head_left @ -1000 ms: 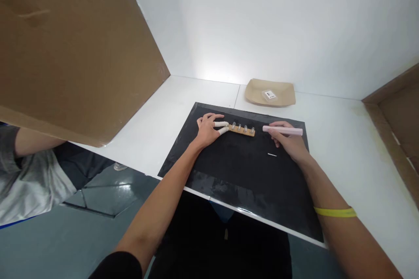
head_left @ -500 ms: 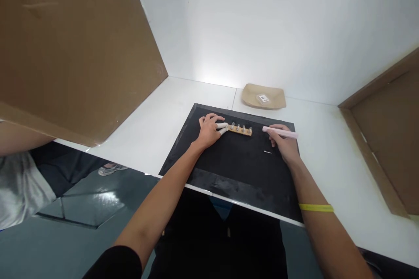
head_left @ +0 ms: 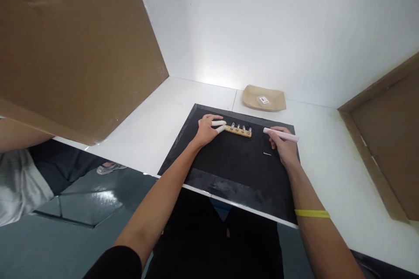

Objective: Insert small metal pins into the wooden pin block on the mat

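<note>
A small tan strip (head_left: 240,131) with several clear upright parts on it lies on a black mat (head_left: 229,174). My left hand (head_left: 206,130) rests on the mat and pinches the strip's left end with two white-capped fingertips. My right hand (head_left: 284,148) holds a pale pink pen-shaped tool (head_left: 280,134), lying almost level with its tip pointing left toward the strip's right end. A thin white pin (head_left: 267,154) lies on the mat just left of my right hand.
A tan paper tray (head_left: 263,98) with a small packet in it stands on the white table (head_left: 153,126) by the back wall. Brown cardboard panels stand at left (head_left: 75,48) and right (head_left: 389,139). Another person's arm (head_left: 16,133) shows at far left.
The view shifted slightly. My hands keep their holds on the strip and the pink tool; nothing on the mat has moved.
</note>
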The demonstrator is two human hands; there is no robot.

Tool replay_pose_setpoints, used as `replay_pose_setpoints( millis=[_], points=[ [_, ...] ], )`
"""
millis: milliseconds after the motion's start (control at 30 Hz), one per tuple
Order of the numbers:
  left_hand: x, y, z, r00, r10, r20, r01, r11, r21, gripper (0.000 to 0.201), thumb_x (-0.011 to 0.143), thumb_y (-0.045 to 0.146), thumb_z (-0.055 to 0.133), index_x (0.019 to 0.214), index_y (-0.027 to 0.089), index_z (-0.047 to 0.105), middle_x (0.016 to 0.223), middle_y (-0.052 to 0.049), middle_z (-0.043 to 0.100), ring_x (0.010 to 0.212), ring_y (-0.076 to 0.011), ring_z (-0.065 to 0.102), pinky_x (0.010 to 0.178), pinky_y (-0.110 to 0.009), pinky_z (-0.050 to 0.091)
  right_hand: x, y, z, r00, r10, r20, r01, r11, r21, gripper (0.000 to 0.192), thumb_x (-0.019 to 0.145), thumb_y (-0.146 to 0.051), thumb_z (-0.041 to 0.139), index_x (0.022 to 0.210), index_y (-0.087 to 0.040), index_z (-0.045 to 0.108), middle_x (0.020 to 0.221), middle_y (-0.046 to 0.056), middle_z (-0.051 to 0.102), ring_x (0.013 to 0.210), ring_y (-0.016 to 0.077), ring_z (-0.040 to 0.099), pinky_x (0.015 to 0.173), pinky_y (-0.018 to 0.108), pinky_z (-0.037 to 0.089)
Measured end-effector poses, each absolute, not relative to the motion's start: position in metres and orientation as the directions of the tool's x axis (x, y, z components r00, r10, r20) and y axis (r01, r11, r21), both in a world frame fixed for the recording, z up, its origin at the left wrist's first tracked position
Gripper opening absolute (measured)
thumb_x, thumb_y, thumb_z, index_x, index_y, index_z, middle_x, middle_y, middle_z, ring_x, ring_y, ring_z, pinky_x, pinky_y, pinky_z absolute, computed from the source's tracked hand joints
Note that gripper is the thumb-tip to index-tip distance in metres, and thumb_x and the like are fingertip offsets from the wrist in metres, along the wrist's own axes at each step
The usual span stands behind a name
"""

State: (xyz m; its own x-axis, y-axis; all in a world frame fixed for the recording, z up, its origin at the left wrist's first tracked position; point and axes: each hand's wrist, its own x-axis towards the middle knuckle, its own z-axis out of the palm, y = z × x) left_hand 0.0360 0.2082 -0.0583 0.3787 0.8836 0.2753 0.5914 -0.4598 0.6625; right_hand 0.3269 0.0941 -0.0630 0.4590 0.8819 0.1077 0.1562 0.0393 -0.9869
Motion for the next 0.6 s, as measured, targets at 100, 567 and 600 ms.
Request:
replay_pose_setpoints(
  millis=[100, 567, 600],
  points=[
    [0.034, 0.210, -0.060, 0.346, 0.893, 0.289, 0.574, -0.445, 0.687, 0.017, 0.093, 0.030, 0.075, 0.109, 0.030, 0.080, 0.131, -0.002, 0.075, 0.133, -0.0261, 0.059, 0.119, -0.046, 0.043, 0.327, 0.095, -0.063, 0.435, 0.895, 0.097, 0.168, 0.026, -0.986, 0.043, 0.079, -0.052, 0.084, 0.104, -0.020, 0.070, 0.069, -0.002, 0.064, 0.056, 0.0122, 0.054, 0.047, 0.022, 0.043],
    [0.033, 0.212, -0.060, 0.337, 0.888, 0.312, 0.558, -0.455, 0.693, 0.017, 0.092, 0.022, 0.071, 0.103, 0.028, 0.082, 0.134, -0.002, 0.073, 0.135, -0.0272, 0.054, 0.124, -0.050, 0.041, 0.317, 0.085, -0.053, 0.416, 0.901, 0.122, 0.230, 0.026, -0.973, 0.045, 0.079, -0.056, 0.082, 0.105, -0.021, 0.071, 0.076, 0.001, 0.069, 0.059, 0.0123, 0.056, 0.049, 0.023, 0.043],
    [0.032, 0.212, -0.061, 0.341, 0.887, 0.313, 0.554, -0.458, 0.695, 0.017, 0.092, 0.022, 0.070, 0.103, 0.028, 0.082, 0.135, -0.002, 0.073, 0.135, -0.0271, 0.054, 0.124, -0.051, 0.041, 0.317, 0.085, -0.053, 0.417, 0.900, 0.128, 0.241, 0.027, -0.970, 0.045, 0.078, -0.055, 0.083, 0.106, -0.021, 0.071, 0.076, 0.000, 0.068, 0.058, 0.0120, 0.055, 0.049, 0.023, 0.044]
  ],
)
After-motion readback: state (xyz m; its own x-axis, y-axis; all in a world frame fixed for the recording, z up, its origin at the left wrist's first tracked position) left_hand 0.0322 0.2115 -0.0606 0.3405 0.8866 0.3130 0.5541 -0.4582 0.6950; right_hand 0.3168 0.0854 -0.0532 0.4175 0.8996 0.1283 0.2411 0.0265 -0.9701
